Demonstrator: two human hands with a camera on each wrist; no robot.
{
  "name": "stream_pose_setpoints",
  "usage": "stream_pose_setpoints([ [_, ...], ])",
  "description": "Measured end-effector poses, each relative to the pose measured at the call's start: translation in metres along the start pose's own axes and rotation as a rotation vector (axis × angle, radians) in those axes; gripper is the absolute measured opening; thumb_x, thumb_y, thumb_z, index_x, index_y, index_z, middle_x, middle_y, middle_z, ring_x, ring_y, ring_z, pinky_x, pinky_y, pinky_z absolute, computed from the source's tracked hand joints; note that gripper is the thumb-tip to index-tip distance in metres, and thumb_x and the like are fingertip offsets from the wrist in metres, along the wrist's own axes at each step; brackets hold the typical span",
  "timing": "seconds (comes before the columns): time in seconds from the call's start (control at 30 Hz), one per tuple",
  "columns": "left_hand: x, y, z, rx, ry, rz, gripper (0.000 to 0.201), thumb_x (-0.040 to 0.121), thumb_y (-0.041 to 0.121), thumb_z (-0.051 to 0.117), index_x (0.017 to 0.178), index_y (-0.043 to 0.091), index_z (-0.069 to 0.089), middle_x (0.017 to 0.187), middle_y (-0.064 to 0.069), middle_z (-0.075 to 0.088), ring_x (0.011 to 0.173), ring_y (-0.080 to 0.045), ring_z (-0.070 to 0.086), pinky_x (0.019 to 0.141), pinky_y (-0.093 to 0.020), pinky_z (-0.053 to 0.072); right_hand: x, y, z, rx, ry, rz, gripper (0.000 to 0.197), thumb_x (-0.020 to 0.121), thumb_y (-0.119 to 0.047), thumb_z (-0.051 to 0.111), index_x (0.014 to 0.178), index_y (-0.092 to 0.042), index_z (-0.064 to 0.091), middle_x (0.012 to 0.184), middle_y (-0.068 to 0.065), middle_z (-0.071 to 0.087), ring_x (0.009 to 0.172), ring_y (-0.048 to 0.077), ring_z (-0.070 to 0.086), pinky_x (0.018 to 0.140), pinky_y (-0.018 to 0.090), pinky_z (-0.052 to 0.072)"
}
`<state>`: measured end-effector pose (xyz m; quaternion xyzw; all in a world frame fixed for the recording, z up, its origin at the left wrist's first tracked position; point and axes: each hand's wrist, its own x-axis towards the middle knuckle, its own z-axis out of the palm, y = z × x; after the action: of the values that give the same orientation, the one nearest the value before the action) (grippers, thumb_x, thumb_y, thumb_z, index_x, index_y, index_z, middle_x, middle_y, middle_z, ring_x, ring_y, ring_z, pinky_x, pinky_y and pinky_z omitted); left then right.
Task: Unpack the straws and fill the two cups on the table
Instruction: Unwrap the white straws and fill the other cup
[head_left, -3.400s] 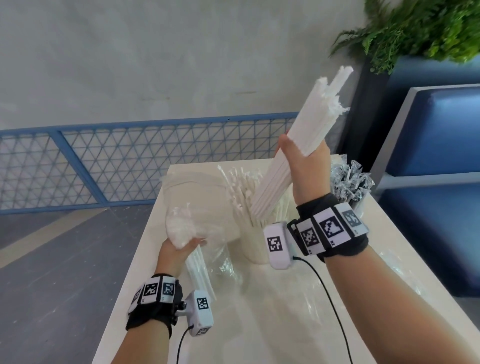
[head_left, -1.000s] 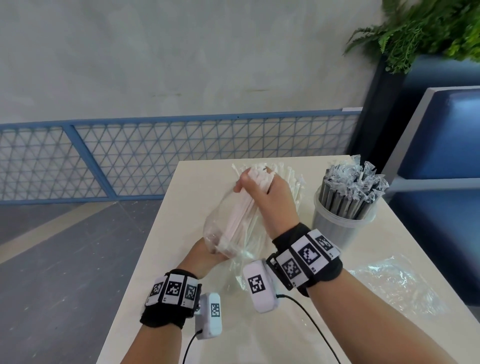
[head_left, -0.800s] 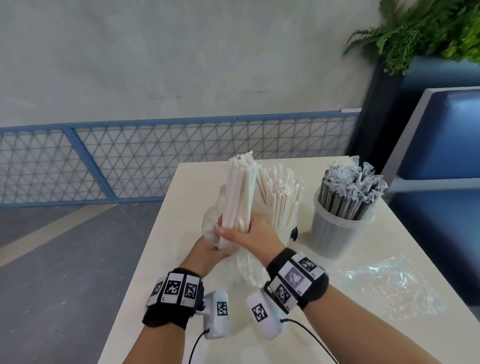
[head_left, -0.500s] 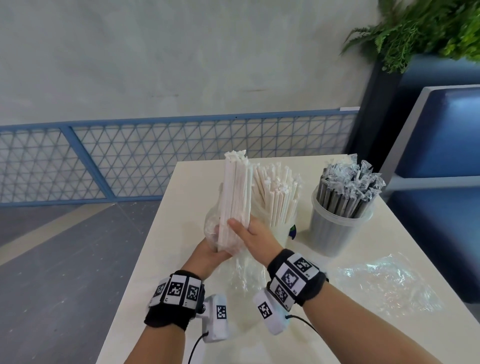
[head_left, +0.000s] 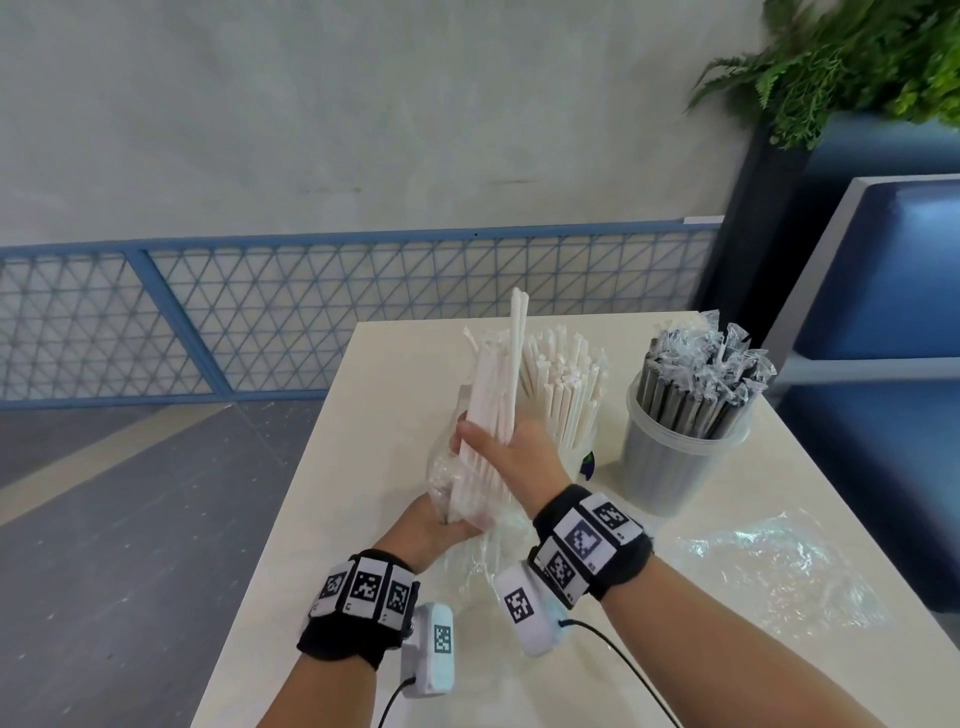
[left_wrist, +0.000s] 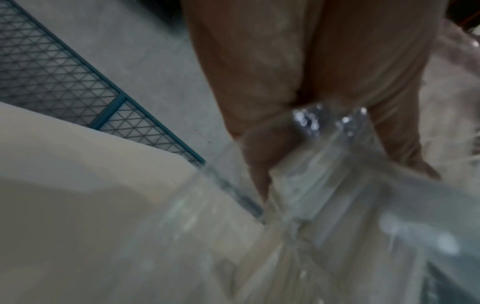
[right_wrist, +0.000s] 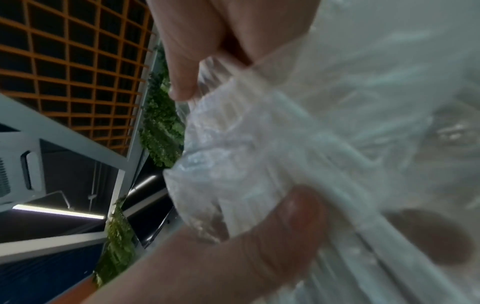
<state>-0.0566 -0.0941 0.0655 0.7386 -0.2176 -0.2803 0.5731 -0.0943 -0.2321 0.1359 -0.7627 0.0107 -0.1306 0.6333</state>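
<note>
My right hand grips a bundle of white straws that stands upright, its lower part still inside a clear plastic bag. One straw pokes above the rest. My left hand holds the bag's bottom end from below. In the right wrist view my thumb presses the straws through the crinkled bag. Right behind the bundle stands a white cup packed with white straws. To its right is a translucent cup full of dark wrapped straws.
An empty clear bag lies on the pale table at the right. The table's left edge drops to a grey floor. A blue mesh railing runs behind, with a blue bench and a green plant at the right.
Earlier my right hand held a bundle high over the white cup. It has since taken a new bundle from the bag and stood it upright; one straw has slid up above the others.
</note>
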Motion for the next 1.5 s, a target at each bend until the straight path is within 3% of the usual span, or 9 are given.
stream_pose_setpoints([
  [0.27,0.002,-0.008,-0.009,-0.04,0.059,-0.07,0.019,0.074,-0.004,0.069,0.085,0.012,0.066,0.07,0.005,0.071,0.072,-0.003,0.067,0.074,-0.023,0.05,0.021,-0.047,-0.019,0.042,0.297,-0.154,0.027,0.094,-0.021,0.048,0.068,-0.015,0.055,0.063,-0.004,0.058,0.065,0.014,0.058,0.067,0.028,0.049],
  [0.37,0.0,-0.016,-0.02,-0.079,0.126,-0.094,0.013,0.07,0.014,0.07,0.082,0.013,0.068,0.079,-0.006,0.072,0.078,-0.02,0.066,0.08,-0.04,0.049,0.029,-0.072,-0.035,0.006,0.419,-0.293,0.031,0.095,-0.023,0.046,0.072,-0.004,0.055,0.062,-0.002,0.054,0.058,0.006,0.051,0.06,0.018,0.044],
  [0.57,0.004,-0.023,-0.03,-0.237,0.265,-0.135,0.01,0.09,0.004,0.054,0.084,0.009,0.059,0.074,-0.005,0.067,0.064,-0.01,0.067,0.07,-0.028,0.053,0.038,-0.092,-0.045,-0.064,0.524,-0.444,0.028,0.094,-0.024,0.048,0.09,0.003,0.055,0.062,-0.011,0.05,0.058,-0.004,0.053,0.058,0.006,0.039],
  [0.73,0.003,-0.02,-0.028,-0.281,0.311,-0.11,0.014,0.091,0.005,0.054,0.081,0.009,0.063,0.07,-0.002,0.07,0.066,-0.013,0.068,0.071,-0.028,0.055,0.036,-0.067,-0.028,-0.16,0.418,-0.339,0.013,0.094,-0.023,0.048,0.098,-0.012,0.044,0.069,-0.008,0.051,0.059,-0.011,0.052,0.054,0.004,0.038],
  [0.9,0.002,-0.015,-0.025,-0.335,0.349,-0.071,0.012,0.09,0.005,0.055,0.082,0.008,0.062,0.069,-0.001,0.07,0.064,-0.013,0.067,0.066,-0.024,0.057,0.037,-0.037,-0.02,-0.302,0.38,-0.126,0.025,0.094,-0.026,0.047,0.107,-0.004,0.045,0.084,0.01,0.057,0.069,0.017,0.051,0.06,0.024,0.041],
  [1.13,0.0,-0.008,-0.026,-0.405,0.326,-0.01,0.005,0.089,0.005,0.055,0.089,0.007,0.06,0.072,-0.002,0.072,0.067,-0.017,0.069,0.066,-0.026,0.057,0.043,-0.033,-0.032,-0.402,0.434,-0.053,0.037,0.087,-0.021,0.061,0.116,-0.003,0.047,0.088,0.005,0.055,0.077,0.022,0.056,0.066,0.031,0.047],
  [1.27,0.003,-0.005,-0.027,-0.38,0.326,0.007,0.005,0.09,0.006,0.054,0.088,0.008,0.059,0.07,-0.001,0.072,0.067,-0.015,0.069,0.064,-0.024,0.057,0.042,-0.048,-0.038,-0.225,0.581,-0.339,0.048,0.086,-0.012,0.059,0.126,-0.025,0.036,0.089,-0.002,0.055,0.063,0.002,0.056,0.058,0.006,0.045],
  [1.4,0.006,-0.004,-0.027,-0.393,0.33,0.015,0.005,0.089,0.007,0.055,0.093,0.007,0.058,0.074,-0.002,0.073,0.068,-0.016,0.069,0.064,-0.025,0.056,0.046,-0.046,-0.04,-0.436,0.503,-0.37,0.026,0.093,-0.009,0.043,0.116,-0.018,0.051,0.096,-0.001,0.057,0.078,0.013,0.057,0.081,0.031,0.05],
  [1.5,0.007,-0.005,-0.026,-0.409,0.336,0.016,0.008,0.088,0.007,0.057,0.096,0.006,0.058,0.076,-0.005,0.073,0.07,-0.02,0.069,0.063,-0.025,0.055,0.048,-0.03,-0.046,-0.687,0.441,-0.256,0.02,0.092,-0.008,0.04,0.099,-0.01,0.058,0.095,0.0,0.062,0.086,0.011,0.047,0.103,0.038,0.032],
])
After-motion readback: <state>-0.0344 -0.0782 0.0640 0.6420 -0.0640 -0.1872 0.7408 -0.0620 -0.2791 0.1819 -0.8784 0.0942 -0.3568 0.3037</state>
